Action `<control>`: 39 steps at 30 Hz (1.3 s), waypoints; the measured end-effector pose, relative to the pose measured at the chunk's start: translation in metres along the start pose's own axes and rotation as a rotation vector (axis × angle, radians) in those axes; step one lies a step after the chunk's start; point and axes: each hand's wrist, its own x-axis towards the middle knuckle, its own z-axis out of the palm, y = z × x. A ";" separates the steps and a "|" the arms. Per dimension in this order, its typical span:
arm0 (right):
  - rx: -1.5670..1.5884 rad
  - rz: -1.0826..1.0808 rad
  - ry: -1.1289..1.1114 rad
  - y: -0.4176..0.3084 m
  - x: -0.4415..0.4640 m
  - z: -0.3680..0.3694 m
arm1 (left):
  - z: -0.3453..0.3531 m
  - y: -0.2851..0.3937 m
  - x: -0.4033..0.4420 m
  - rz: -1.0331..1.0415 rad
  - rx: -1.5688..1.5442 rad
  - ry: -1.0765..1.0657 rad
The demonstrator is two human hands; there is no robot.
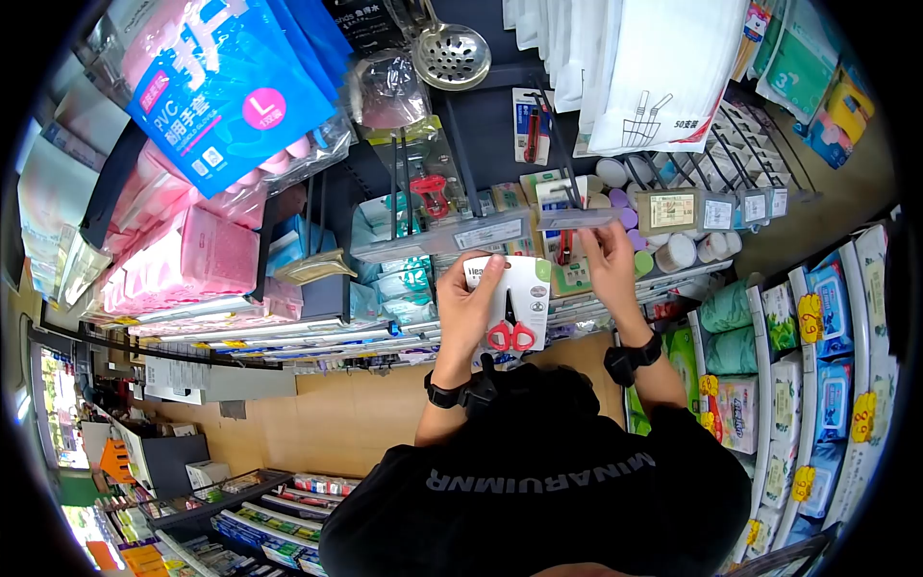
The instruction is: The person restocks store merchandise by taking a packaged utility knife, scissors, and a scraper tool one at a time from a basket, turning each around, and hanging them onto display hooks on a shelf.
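My left hand (468, 300) is closed on a white card pack of small red-handled scissors (522, 306), with the thumb across its upper left corner. The card faces up towards the camera. To the right, my right hand (609, 262) is raised beside a clear label holder (577, 219) at the end of a display hook. Its thumb and forefinger are apart, the fingertips close to the holder's lower edge; whether they touch it I cannot tell. Another red-handled item (430, 195) hangs in a pack on the hooks to the left.
Blue glove packs (226, 91) hang at upper left, near a slotted metal ladle (451, 56). White packs (663, 72) hang at upper right, with metal hooks and price labels (672, 211) projecting below. Shelves of wipes (829, 404) stand at right. Tan floor (322, 413) lies behind.
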 end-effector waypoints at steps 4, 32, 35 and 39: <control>-0.029 0.041 0.048 -0.022 -0.018 -0.004 | -0.002 0.000 0.000 -0.023 -0.004 0.013; 0.045 0.039 0.333 -0.032 -0.038 -0.059 | 0.009 -0.010 0.008 -0.087 -0.044 -0.085; 0.033 0.040 0.340 -0.030 -0.034 -0.059 | 0.010 -0.008 0.009 -0.099 -0.059 -0.083; 0.021 0.025 0.324 -0.027 -0.032 -0.061 | 0.010 -0.009 0.010 -0.121 -0.065 -0.092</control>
